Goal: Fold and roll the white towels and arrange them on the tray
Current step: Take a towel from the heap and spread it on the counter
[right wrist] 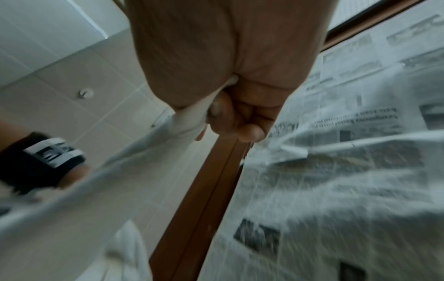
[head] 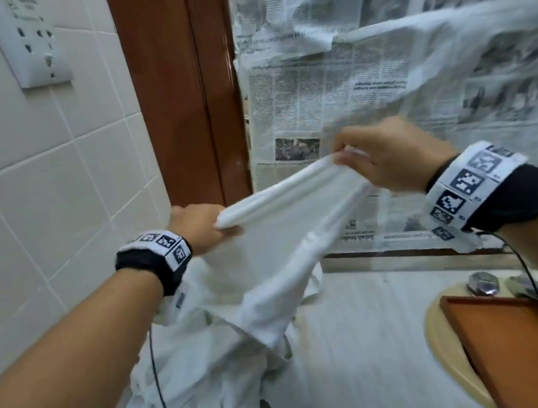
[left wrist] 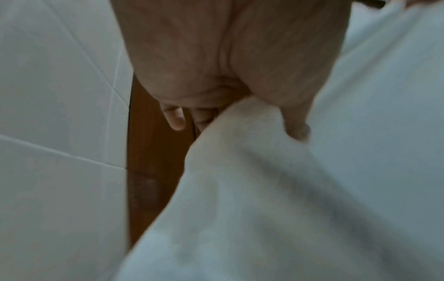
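Held towel: a white towel (head: 286, 236) is stretched in the air between both hands, above the tabletop. Its top edge is bunched into a tight band rising from 9 o'clock toward 2 o'clock, and the rest hangs down to the heap below.
Left hand: the left hand (head: 200, 227) sits at the lower, 9 o'clock end of the band. Its fingers (left wrist: 296, 121) and thumb are clamped on the towel's edge, seen close in the left wrist view.
Right hand: the right hand (head: 392, 155) sits higher, at the 2 o'clock end. Its fingers (right wrist: 247, 131) are curled into a fist, with the towel's edge pinched inside.
Towel heap: more crumpled white towels (head: 213, 384) lie piled on the tabletop at 6 o'clock, under the left forearm. The hanging cloth meets this pile, and where one ends and the other starts is hard to tell.
Tabletop: a pale tabletop (head: 367, 345) spreads at 5 o'clock.
Tray: an orange-brown tray (head: 522, 341) sits at 4 o'clock, well apart from the heap. It lies over a cream basin (head: 434, 329), partly hidden behind the right forearm.
Tap: a chrome tap (head: 482, 282) stands just behind the tray.
In the way: the stretched towel covers the wall corner behind it. A black cable (head: 158, 375) trails from the left wristband across the heap.
Surroundings: white wall tiles (head: 34, 188) with a socket plate (head: 30, 40) fill 10 o'clock. A brown wooden frame (head: 182, 88) stands at 12 o'clock, and newspaper sheets (head: 362, 62) cover the surface at 1 o'clock.
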`<state>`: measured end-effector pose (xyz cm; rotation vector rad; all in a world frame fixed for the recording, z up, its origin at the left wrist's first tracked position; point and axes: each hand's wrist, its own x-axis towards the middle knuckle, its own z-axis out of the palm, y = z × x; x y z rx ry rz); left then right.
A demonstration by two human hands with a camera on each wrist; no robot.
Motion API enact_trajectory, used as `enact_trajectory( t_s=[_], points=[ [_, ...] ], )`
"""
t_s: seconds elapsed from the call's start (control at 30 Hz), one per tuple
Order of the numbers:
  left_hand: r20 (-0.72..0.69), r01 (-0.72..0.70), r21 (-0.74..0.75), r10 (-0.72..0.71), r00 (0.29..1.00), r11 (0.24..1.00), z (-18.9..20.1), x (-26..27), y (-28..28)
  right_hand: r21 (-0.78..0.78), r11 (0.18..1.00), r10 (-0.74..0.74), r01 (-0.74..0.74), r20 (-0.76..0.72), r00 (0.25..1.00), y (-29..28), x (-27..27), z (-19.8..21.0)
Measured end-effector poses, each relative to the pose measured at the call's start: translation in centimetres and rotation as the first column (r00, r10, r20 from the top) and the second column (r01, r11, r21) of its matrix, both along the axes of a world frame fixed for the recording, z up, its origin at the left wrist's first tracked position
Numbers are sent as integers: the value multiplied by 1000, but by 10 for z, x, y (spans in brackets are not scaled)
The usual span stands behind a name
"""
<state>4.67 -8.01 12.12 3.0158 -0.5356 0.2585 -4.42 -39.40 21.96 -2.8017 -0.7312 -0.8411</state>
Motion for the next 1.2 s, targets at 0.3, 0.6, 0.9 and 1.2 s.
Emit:
enact_trajectory(
  t_s=[0.3, 0.6, 0.9, 1.2],
  points=[
    [328, -408, 146, 345, 879, 901, 19, -28, 22, -159, 987, -84, 27, -369, 926, -11, -46, -88],
    [132, -396, -659, 616, 777, 640, 80, -115, 34, 101, 993, 103, -65, -437, 893, 44, -47, -96],
    [-145, 92, -742, -293, 945, 664, 109, -212, 10, 788, 600, 67, 138, -222, 973, 64, -55, -49],
    [-439, 422, -382, -563, 700, 822, 55, -230, -55, 718, 685, 125, -123, 50, 991, 62, -160, -3]
  ],
)
